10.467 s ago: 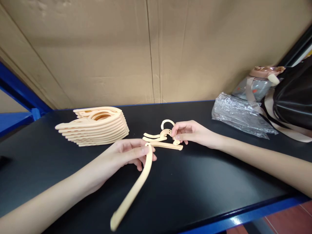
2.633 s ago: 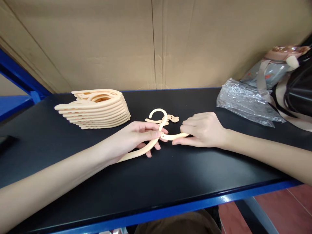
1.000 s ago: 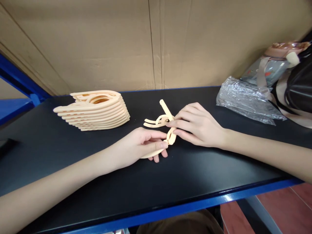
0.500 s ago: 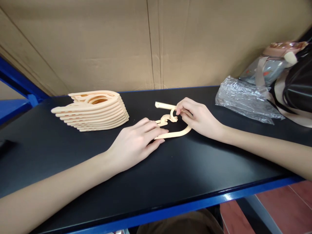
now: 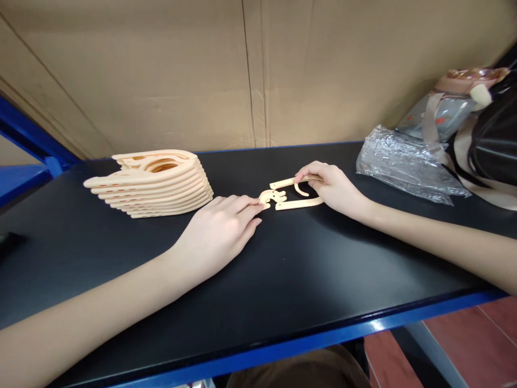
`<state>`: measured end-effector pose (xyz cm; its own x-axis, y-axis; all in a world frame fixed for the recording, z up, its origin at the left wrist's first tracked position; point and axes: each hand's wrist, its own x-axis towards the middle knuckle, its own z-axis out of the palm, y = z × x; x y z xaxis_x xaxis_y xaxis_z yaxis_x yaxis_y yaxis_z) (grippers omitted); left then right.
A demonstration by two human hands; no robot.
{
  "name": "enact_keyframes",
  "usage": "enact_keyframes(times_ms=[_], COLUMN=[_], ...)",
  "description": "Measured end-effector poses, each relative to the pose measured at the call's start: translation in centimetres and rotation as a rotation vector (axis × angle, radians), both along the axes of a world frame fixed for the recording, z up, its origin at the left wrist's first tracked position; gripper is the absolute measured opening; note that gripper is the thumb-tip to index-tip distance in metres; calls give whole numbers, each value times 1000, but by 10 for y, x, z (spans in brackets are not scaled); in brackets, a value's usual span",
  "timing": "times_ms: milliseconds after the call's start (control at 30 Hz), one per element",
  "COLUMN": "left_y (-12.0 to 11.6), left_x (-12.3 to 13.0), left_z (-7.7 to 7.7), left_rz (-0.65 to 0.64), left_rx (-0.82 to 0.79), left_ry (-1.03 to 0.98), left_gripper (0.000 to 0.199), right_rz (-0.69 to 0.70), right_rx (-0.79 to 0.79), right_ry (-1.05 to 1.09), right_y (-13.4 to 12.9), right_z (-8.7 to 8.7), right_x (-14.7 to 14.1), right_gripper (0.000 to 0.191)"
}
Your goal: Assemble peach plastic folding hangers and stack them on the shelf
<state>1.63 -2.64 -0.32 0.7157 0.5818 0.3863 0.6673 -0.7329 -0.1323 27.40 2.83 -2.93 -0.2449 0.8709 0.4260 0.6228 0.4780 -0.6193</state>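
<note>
My right hand (image 5: 329, 186) grips a cream plastic U-shaped piece (image 5: 298, 204), which looks like a folding hanger's arm. Its two ends point left, and the hand covers its bend. A thin curved strip (image 5: 301, 191) shows inside the U. Left of the U's ends is a small cream hook-shaped piece (image 5: 266, 196). The fingertips of my left hand (image 5: 228, 221) are on this piece's left end, with the thumb a little apart below. To the left stands a neat stack of similar cream hanger pieces (image 5: 161, 186).
Both forearms rest over a black tabletop (image 5: 283, 302) with a blue front edge (image 5: 323, 337). A crumpled clear plastic bag (image 5: 398, 164), a bottle (image 5: 452, 110) and a dark bag (image 5: 495, 134) sit at the right. Brown cardboard (image 5: 181, 75) stands behind.
My left hand has let go of the U-shaped piece's near end and shifted left with the hook-shaped piece. My right hand has drawn the U-shaped piece right, so the two pieces are farther apart.
</note>
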Motion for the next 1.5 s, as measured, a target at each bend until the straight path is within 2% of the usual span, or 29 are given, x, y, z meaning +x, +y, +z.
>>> enact_keyframes(times_ms=[167, 300, 400, 500, 667, 867, 1100, 1267, 1400, 1500], left_y=[-9, -13, -15, -18, -20, -14, -10, -9, -9, -12], left_x=[1, 2, 1, 1, 1, 1, 2, 3, 4, 5], left_z=[10, 11, 9, 9, 12, 4, 5, 5, 6, 7], left_rz=[85, 117, 134, 140, 150, 69, -66, -81, -86, -109], left_rx=[198, 250, 265, 212, 123, 168, 115, 59, 106, 139], left_ry=[160, 171, 209, 252, 221, 194, 180, 107, 135, 145], left_gripper=[20, 16, 17, 16, 17, 21, 26, 23, 19, 18], right_rz=[-3, -8, 58, 129, 189, 263, 327, 339, 343, 318], right_rx=[12, 83, 141, 170, 135, 26, -15, -8, -30, -46], right_ry=[-55, -163, -244, -299, -316, -327, -341, -348, -335, -303], right_y=[2, -4, -14, -21, -22, -21, -23, -24, -24, -22], right_z=[-1, 5, 13, 19, 20, 20, 22, 22, 22, 21], right_x=[1, -3, -9, -14, -15, -15, -15, -16, -15, -14], right_gripper=[32, 23, 14, 12, 11, 23, 10, 9, 5, 8])
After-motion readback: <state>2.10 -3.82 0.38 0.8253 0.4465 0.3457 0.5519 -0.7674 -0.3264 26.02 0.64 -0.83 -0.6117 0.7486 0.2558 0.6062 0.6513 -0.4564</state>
